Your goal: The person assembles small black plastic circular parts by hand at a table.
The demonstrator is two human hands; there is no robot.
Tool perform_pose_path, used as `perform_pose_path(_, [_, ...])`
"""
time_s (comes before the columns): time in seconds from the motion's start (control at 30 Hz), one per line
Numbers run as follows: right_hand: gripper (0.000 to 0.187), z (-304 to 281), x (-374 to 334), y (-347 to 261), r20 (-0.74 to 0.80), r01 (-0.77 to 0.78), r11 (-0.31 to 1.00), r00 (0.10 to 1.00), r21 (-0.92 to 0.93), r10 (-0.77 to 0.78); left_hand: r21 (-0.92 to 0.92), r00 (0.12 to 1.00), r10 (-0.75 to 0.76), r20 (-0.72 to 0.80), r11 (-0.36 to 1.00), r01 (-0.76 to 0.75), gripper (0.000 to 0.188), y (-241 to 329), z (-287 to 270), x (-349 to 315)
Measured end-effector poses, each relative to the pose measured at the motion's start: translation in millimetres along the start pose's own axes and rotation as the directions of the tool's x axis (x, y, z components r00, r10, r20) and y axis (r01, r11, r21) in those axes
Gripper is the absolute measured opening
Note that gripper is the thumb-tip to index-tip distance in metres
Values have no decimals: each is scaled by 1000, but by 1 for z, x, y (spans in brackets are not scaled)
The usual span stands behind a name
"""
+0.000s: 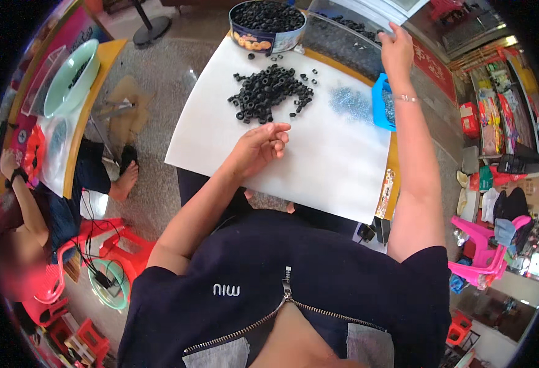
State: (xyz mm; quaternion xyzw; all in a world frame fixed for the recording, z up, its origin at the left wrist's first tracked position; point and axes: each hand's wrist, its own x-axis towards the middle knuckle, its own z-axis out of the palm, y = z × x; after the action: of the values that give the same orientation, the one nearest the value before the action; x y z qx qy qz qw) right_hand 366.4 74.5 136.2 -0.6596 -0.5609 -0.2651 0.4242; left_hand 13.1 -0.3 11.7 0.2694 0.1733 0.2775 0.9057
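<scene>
Dark shirt (pixel 294 245) nearest; I see chunky black rings (pixel 266 95), open-centred, heaped on white board (pixel 324 175); left hand (pixel 261 149) half-curled near them; right hand (pixel 397 54) part-spread at clear bin (pixel 343 50); any hold, I cannot tell.

Black ring-shaped parts (pixel 266 95): loose heap, mixed orientations, strays around edge. Small silvery-blue pieces (pixel 350 104): thin spread, right of heap. Blue tray (pixel 377 103): similar pieces (pixel 389 109) inside, farther right of heap. Clear plastic bin (pixel 337 44): black parts (pixel 356 26) inside, beyond heap, to right.
</scene>
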Motion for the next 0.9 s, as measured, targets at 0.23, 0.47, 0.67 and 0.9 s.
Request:
perform_pose_path(0.23, [24,-1,-143,-96,605,-314,873,795,373,27,-12,994,-77,75,997,78,31,0,-7,0])
perform_pose_path(0.47, [40,16,-164,-127,483,48,938,848,343,-220,32,997,-59,56,998,57,31,0,-6,-3])
perform_pose_path(0.67, [34,53,-154,-132,456,148,945,847,290,-272,31,996,-60,70,998,58,30,-3,-7,-2])
perform_pose_path(0.9, [23,41,-164,-122,402,101,950,889,297,-220,-4,994,-74,75,997,75,29,-3,-7,-2])
